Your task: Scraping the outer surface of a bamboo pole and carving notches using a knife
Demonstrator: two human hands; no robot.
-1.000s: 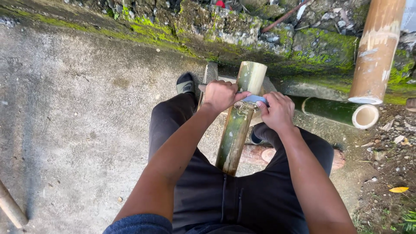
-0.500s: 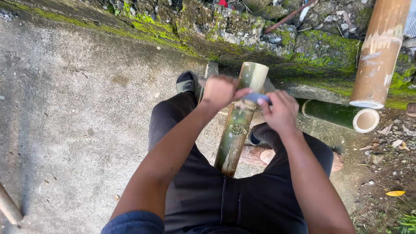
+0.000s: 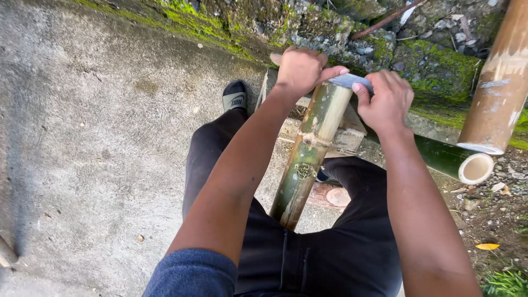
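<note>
Centre frame: green bamboo pole (image 3: pixel 308 159) stands tilted between seated person's black-trousered legs. Left hand (image 3: pixel 300 69) closed in fist at pole's top end. Right hand (image 3: pixel 388 102) closed around grey blade (image 3: pixel 352 81), laid across pole top, thumb pressing it. Second green bamboo section (image 3: pixel 451 159) lies on ground at right; tan bamboo pole (image 3: pixel 500 88) leans upper right. Mossy stone wall (image 3: pixel 429 60) along top.

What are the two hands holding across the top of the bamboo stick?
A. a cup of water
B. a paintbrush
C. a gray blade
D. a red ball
C: the left hand and the right hand each grip one end of a flat gray blade that lies across the top end of the bamboo pole standing between the person's legs.
</note>
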